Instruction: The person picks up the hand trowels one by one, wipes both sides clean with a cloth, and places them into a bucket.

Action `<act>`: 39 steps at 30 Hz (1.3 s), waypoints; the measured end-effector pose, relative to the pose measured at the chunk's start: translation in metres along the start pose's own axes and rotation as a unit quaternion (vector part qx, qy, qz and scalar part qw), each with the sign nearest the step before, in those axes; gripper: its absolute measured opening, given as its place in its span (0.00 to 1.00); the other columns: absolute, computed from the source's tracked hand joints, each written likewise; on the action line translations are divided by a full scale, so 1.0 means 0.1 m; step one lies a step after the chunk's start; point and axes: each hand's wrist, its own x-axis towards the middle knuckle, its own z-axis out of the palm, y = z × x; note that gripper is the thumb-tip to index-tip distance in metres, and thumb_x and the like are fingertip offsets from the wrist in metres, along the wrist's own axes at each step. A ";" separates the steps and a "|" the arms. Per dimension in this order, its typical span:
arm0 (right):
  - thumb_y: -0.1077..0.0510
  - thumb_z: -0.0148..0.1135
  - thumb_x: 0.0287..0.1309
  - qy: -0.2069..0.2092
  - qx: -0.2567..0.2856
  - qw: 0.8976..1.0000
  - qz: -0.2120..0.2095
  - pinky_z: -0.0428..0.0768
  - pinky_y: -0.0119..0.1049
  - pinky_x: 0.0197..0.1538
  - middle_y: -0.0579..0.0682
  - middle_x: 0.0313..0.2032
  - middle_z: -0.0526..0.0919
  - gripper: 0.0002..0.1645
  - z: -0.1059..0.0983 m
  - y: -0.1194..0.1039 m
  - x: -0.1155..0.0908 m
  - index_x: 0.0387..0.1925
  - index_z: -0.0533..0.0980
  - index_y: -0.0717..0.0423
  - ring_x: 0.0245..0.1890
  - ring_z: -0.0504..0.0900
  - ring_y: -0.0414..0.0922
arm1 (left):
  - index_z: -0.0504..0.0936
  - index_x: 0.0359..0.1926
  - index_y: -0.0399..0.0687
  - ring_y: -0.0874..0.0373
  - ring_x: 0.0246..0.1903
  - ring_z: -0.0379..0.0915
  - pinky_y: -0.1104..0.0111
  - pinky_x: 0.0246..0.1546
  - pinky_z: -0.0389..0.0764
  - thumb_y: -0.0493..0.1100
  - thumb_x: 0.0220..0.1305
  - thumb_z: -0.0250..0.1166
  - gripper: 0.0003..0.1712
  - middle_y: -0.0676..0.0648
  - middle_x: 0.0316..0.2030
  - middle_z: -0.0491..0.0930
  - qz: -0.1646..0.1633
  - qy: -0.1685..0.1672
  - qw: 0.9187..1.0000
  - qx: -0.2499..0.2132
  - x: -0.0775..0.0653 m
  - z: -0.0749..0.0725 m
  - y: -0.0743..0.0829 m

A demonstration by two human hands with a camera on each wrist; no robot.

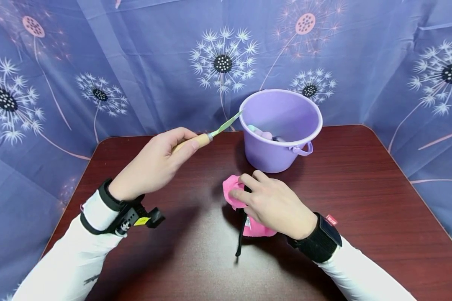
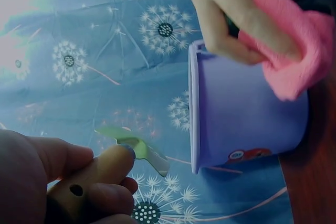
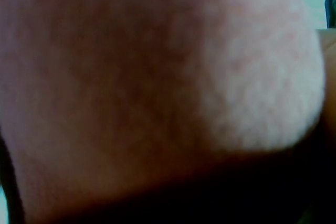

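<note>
A small trowel with a light wooden handle (image 1: 197, 142) and a narrow green blade (image 1: 226, 125) is gripped in my left hand (image 1: 154, 161). Its blade tip points up toward the bucket's left rim; in the left wrist view the blade (image 2: 139, 148) looks curved. Below and in front of the bucket, my right hand (image 1: 273, 200) holds a soft pink cloth item (image 1: 231, 188) with black parts and a dangling black cord (image 1: 240, 240). Fingers press into the pink fabric (image 2: 302, 74) in the left wrist view. Close, blurred surfaces fill most of the right wrist view.
A purple bucket (image 1: 265, 154) stands at the back of the dark red-brown table (image 1: 361, 188), its handle toward the front right. Inside lie several pale rounded things (image 1: 265, 135) and something dark. A blue dandelion-print curtain (image 1: 154, 54) hangs behind and beside the table.
</note>
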 end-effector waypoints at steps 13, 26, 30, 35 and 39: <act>0.57 0.78 0.53 -0.006 -0.002 1.000 -0.002 0.76 0.38 0.32 0.49 0.44 0.80 0.22 -0.01 0.00 0.00 0.51 0.85 0.44 0.35 0.73 0.51 | 0.84 0.47 0.54 0.53 0.26 0.64 0.58 0.32 0.69 0.59 0.80 0.60 0.17 0.47 0.26 0.68 0.023 -0.022 0.998 0.057 0.52 -0.04 0.14; 0.55 0.79 0.53 -0.015 -0.004 1.000 -0.001 0.77 0.38 0.31 0.49 0.42 0.79 0.23 -0.03 -0.01 0.00 0.53 0.86 0.43 0.35 0.74 0.50 | 0.81 0.35 0.44 0.53 0.38 0.67 0.62 0.41 0.69 0.53 0.81 0.58 0.20 0.46 0.29 0.75 0.073 -0.056 0.986 0.138 1.14 0.09 0.33; 0.55 0.79 0.53 -0.012 -0.006 1.000 -0.002 0.78 0.39 0.32 0.49 0.43 0.79 0.23 -0.03 0.00 -0.01 0.53 0.86 0.43 0.35 0.74 0.51 | 0.82 0.34 0.43 0.53 0.43 0.70 0.62 0.45 0.70 0.50 0.82 0.58 0.20 0.46 0.28 0.81 0.081 -0.071 0.982 0.154 1.30 0.17 0.37; 0.55 0.78 0.54 -0.009 -0.008 1.000 -0.003 0.77 0.39 0.32 0.49 0.43 0.79 0.22 -0.03 0.00 -0.01 0.52 0.85 0.43 0.35 0.73 0.51 | 0.84 0.38 0.40 0.54 0.45 0.70 0.64 0.45 0.72 0.50 0.82 0.58 0.20 0.45 0.32 0.81 0.072 -0.101 0.975 0.182 1.46 0.27 0.41; 0.56 0.78 0.54 -0.008 -0.006 1.000 -0.004 0.76 0.38 0.30 0.49 0.42 0.79 0.21 -0.04 -0.01 0.00 0.51 0.85 0.44 0.34 0.73 0.50 | 0.85 0.39 0.38 0.56 0.36 0.81 0.65 0.41 0.76 0.50 0.83 0.56 0.22 0.44 0.36 0.79 0.060 -0.125 0.970 0.202 1.57 0.35 0.44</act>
